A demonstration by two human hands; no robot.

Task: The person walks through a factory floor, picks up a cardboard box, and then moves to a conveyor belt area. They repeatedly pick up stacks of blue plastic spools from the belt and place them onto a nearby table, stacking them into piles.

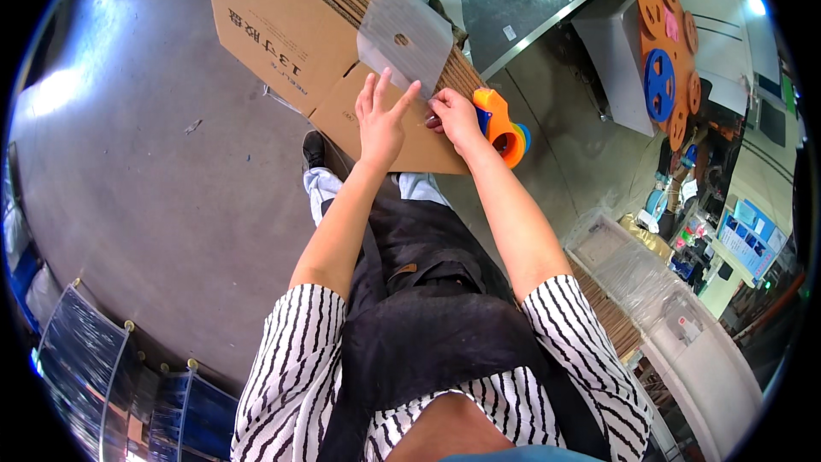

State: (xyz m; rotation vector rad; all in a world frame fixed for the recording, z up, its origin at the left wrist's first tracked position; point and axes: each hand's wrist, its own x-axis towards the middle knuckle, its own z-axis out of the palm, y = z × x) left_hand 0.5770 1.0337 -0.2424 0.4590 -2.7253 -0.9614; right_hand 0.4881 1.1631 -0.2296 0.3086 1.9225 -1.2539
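Over the front of a stack of flattened cardboard boxes [282, 30], my left hand [381, 124] is raised with fingers spread and nothing in them. Close beside it, my right hand [457, 118] has thumb and fingers pinched together. A small dark, shiny bit shows at its fingertips, too small to name. A translucent white sheet [389, 21] with a round hole lies on the cardboard just beyond both hands, its lower corner near the right fingertips. An orange and blue tape dispenser [491, 103] sits at the boxes' right edge, just right of my right hand.
A grey metal table [513, 21] stands beyond the boxes. Orange reels [651, 8] and a blue reel [659, 85] lean against equipment at right. A plastic-wrapped pale stack [633, 274] is at lower right, wrapped racks [81, 359] at lower left. Grey floor [180, 180] spreads left.
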